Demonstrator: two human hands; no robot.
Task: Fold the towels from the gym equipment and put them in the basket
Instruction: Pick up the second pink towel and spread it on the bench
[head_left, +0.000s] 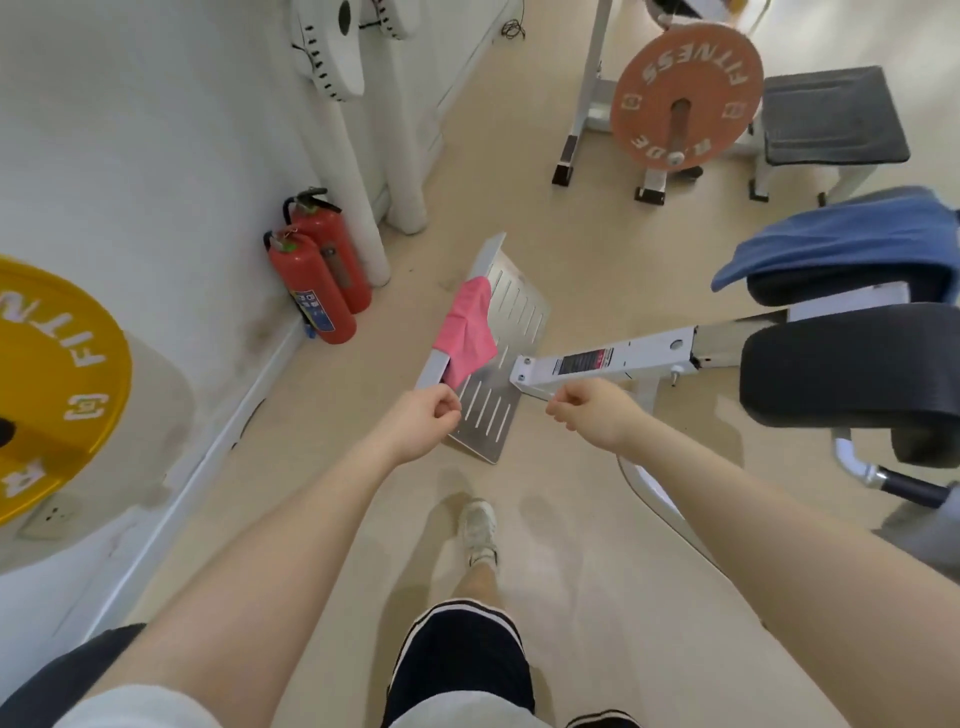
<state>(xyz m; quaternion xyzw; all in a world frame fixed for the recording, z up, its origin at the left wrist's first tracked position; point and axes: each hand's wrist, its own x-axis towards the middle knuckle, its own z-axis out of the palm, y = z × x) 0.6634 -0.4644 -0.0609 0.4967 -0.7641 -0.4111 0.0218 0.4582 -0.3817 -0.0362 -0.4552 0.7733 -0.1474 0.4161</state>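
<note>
while i reach for the pink towel (469, 332) draped over the footplate (511, 332), nothing is folded yet; this is the pick-up step. my left hand (422, 422) sits just below its lower corner, fingers curled, maybe pinching the tip, i cannot tell. my right hand (589, 411) is loosely curled, empty. the towel's long axis runs along the plate, away from me. next: grip both corners, lift clear. a blue towel (836, 241) waits on the seat.

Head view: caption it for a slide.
Both hands reach toward a crumpled pink cloth towel draped on a slotted metal footplate.
</note>
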